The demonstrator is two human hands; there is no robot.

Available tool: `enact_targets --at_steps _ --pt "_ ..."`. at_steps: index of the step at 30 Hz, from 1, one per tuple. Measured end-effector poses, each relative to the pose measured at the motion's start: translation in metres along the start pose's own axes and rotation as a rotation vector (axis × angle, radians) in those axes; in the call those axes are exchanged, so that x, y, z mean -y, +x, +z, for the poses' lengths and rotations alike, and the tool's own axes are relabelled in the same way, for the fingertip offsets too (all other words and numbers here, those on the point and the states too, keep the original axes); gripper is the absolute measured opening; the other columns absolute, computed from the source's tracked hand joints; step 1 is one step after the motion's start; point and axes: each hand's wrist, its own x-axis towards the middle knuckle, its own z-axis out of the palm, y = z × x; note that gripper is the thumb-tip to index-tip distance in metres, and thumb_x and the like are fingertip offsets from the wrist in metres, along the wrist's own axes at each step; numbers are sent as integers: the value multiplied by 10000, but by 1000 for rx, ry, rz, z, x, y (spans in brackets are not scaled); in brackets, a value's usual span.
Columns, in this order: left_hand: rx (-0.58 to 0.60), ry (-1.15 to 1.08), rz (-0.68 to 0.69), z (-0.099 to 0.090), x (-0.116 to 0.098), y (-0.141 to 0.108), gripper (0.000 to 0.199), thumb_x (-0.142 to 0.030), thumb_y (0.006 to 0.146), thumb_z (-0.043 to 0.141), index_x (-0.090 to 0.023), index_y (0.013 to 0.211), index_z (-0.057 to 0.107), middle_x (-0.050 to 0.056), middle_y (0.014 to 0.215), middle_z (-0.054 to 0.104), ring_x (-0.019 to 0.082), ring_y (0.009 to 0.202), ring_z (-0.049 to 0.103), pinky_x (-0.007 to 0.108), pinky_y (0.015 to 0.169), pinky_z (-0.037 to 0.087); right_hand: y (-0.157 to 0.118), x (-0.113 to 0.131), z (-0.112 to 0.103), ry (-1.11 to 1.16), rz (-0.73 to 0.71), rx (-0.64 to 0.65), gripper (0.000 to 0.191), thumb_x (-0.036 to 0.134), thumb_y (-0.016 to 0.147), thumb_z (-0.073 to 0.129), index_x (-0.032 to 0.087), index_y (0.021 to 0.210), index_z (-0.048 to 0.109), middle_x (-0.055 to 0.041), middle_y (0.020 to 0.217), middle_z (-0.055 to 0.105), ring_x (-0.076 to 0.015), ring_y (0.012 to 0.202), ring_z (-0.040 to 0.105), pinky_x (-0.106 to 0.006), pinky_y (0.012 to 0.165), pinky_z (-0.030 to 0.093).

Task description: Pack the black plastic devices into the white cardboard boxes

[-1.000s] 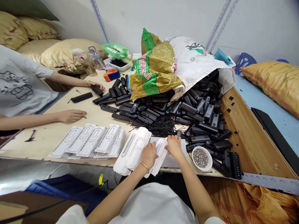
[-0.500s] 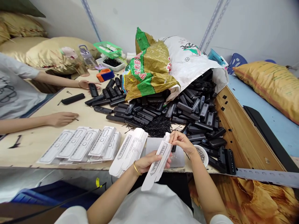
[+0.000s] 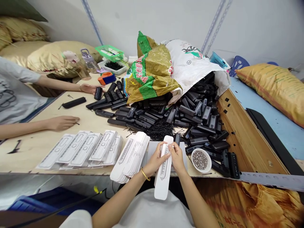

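A long white printed carton (image 3: 163, 171) with its end flaps out is gripped between my two hands in front of my body. My left hand (image 3: 155, 161) closes around its left side, thumb lying on the printed face. On the opposite edge, my right hand (image 3: 177, 156) pinches the carton near its upper end. Just left of them lies a fanned stack of flat white cartons (image 3: 130, 155). Behind my hands a grey-white sheet (image 3: 152, 147) rests on the table, and a small black piece (image 3: 177, 138) shows beside the carton's top flap.
Boxed white cartons (image 3: 83, 148) stand in a row at left. A heap of black devices (image 3: 147, 117) and black thin rods (image 3: 161, 129) spreads ahead. A white bowl of small metal parts (image 3: 200, 161) sits right. A co-worker's hand (image 3: 64, 123) rests at left.
The carton has turned more upright, its printed face showing more fully. My right hand has come down from its top flap to its side, uncovering the bowl. The co-worker's device has tilted.
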Motion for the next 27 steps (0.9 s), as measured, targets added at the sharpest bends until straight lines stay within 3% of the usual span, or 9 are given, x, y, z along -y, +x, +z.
enact_targets --at_steps 4,7,9,14,19,23,25,27 --pt "-75 8 -8 1 3 1 902 -461 765 655 -212 1426 94 115 1185 574 212 1011 599 359 860 493 0 5 2 159 22 -4 283 399 791 610 240 1017 550 -15 904 620 -158 792 581 -281 707 484" --pt "-90 1 -59 3 3 -1 989 -454 773 644 -205 1463 -20 143 1285 536 236 1115 567 393 930 461 1 9 3 213 75 20 240 446 795 591 213 850 592 -23 833 636 -157 747 587 -285 694 484" --pt "-104 89 -28 5 4 -2 993 -426 758 661 -180 1473 17 152 1328 514 251 1170 536 415 998 410 4 10 3 281 131 6 280 470 765 618 203 704 561 -7 745 620 -143 679 573 -272 656 478" --pt "-133 370 43 6 6 -4 983 -360 753 654 -133 1484 37 171 1410 440 269 1285 437 425 1085 306 13 8 1 330 290 32 291 437 650 734 203 697 566 37 637 588 -114 545 521 -239 537 446" --pt "-49 257 -19 1 3 -2 1040 -407 763 649 -123 1484 -45 138 1292 555 233 1165 538 399 1037 370 -7 2 -1 239 149 14 305 484 782 599 186 747 652 -52 846 691 -177 767 621 -303 711 502" --pt "-120 117 -139 -3 1 6 882 -480 849 527 -155 1491 17 123 1152 630 219 1003 623 372 872 491 -18 -3 -8 177 170 58 310 443 759 643 208 960 662 -31 871 694 -171 743 621 -281 658 507" --pt "-160 165 -49 -7 -3 10 714 -466 891 454 -203 1482 152 117 1159 629 229 1047 606 375 883 487 -9 -2 -13 235 201 18 331 436 734 667 221 985 645 -21 875 693 -165 725 625 -282 644 516" --pt "-62 298 152 -10 -7 12 650 -410 878 494 -234 1455 252 125 1289 557 252 1193 523 402 977 435 6 -1 -19 334 210 -97 335 439 713 683 232 970 627 -14 890 693 -165 747 638 -299 674 530"
